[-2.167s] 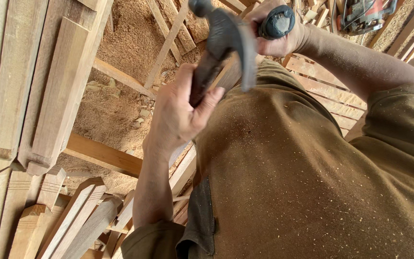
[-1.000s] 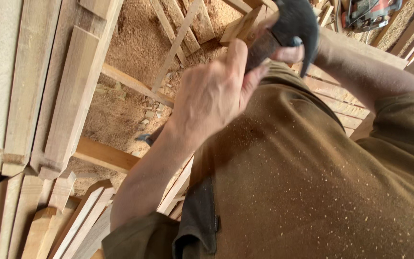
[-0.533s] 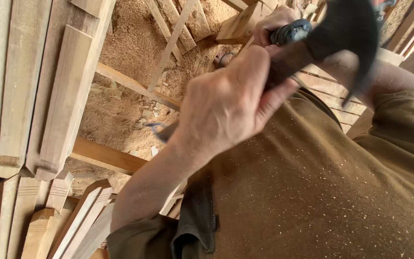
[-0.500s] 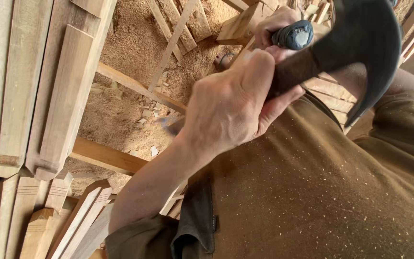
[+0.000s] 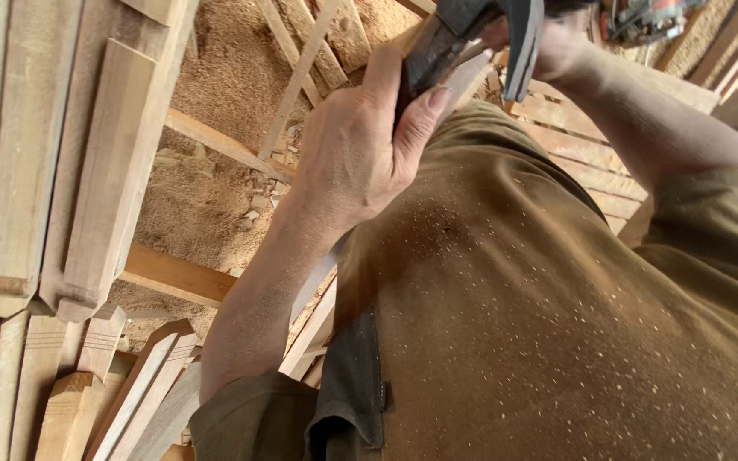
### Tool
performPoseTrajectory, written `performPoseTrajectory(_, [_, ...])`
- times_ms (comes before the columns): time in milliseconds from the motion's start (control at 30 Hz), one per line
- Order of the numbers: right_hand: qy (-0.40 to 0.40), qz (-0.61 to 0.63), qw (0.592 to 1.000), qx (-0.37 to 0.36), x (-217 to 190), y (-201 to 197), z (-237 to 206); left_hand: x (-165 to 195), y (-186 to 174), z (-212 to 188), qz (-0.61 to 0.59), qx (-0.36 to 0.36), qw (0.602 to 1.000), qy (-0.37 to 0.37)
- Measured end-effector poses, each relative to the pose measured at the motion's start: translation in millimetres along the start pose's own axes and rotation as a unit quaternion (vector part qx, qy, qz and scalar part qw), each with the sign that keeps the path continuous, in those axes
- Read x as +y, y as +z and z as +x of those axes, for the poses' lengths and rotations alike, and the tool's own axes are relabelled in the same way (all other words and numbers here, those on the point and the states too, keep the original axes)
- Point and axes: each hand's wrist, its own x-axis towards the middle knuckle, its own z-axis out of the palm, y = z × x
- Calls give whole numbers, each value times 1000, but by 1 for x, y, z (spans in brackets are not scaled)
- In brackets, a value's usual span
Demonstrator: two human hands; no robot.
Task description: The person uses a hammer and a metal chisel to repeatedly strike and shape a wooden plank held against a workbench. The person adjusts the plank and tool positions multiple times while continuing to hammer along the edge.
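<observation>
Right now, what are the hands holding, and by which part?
Both grip a dark metal hammer: the left hand wraps its shaft below the head, the right hand is by the head.

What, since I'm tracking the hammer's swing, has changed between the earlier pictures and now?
The hammer has swung from the far right back left and up to the picture's top edge, and the right hand holding it went along. The left hand still grips the wood strip beside the hammer head. The stacked planks lie as before.

Dark grey hammer [image 5: 471, 34], sawdust-speckled brown shirt [image 5: 557, 324]
</observation>
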Motion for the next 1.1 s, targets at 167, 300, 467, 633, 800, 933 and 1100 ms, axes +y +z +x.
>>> performPoseTrajectory(167, [83,-76,992,-51,1,24,14,5,-5,-4,13,32,998,48])
performPoseTrajectory(300, [116,-21,991,-60,-34,13,18,22,-6,-10,43,35,997,51])
performPoseTrajectory(467, [90,91,989,-77,-57,11,41,28,3,14,170,45,977,122])
performPoseTrajectory(633, [85,101,987,-88,-61,17,51,22,7,15,226,-37,970,84])
performPoseTrajectory(800, [92,127,984,-80,-62,14,51,28,15,10,88,84,972,199])
performPoseTrajectory(933, [87,96,987,-100,-59,19,60,26,11,17,196,-38,977,71])
performPoseTrajectory(1100, [101,125,983,-93,-64,12,46,28,12,8,130,99,974,158])
